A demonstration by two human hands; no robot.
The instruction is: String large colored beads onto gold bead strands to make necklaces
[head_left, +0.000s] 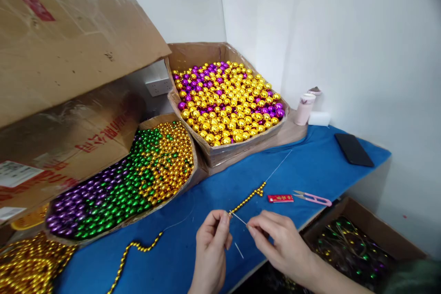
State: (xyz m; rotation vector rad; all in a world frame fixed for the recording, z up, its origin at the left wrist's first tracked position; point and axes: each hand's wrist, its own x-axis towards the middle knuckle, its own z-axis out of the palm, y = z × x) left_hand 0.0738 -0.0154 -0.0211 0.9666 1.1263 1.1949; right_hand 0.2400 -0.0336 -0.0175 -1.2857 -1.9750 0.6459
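Pinched between thumb and forefinger, my left hand [212, 243] grips the near end of a short gold bead string [246, 200]. A clear thread [279, 165] runs out from the string's far end over the blue cloth. My right hand [277, 239] is closed on a thin white strand [239, 218] that stretches from the left fingertips; whether it is thread or a needle I cannot tell. Another pale strand end [239, 250] sticks out below, between the hands. Beyond them lie a red packet [280, 198] and pink-handled thread snips [313, 197].
A blue cloth [193, 239] covers the table. At the back stands a box of large gold and purple balls [227, 101]; to its left, a box of smaller beads [134, 179]. A longer gold bead strand [129, 245], black phone [353, 149] and pink cup [305, 109] lie around.
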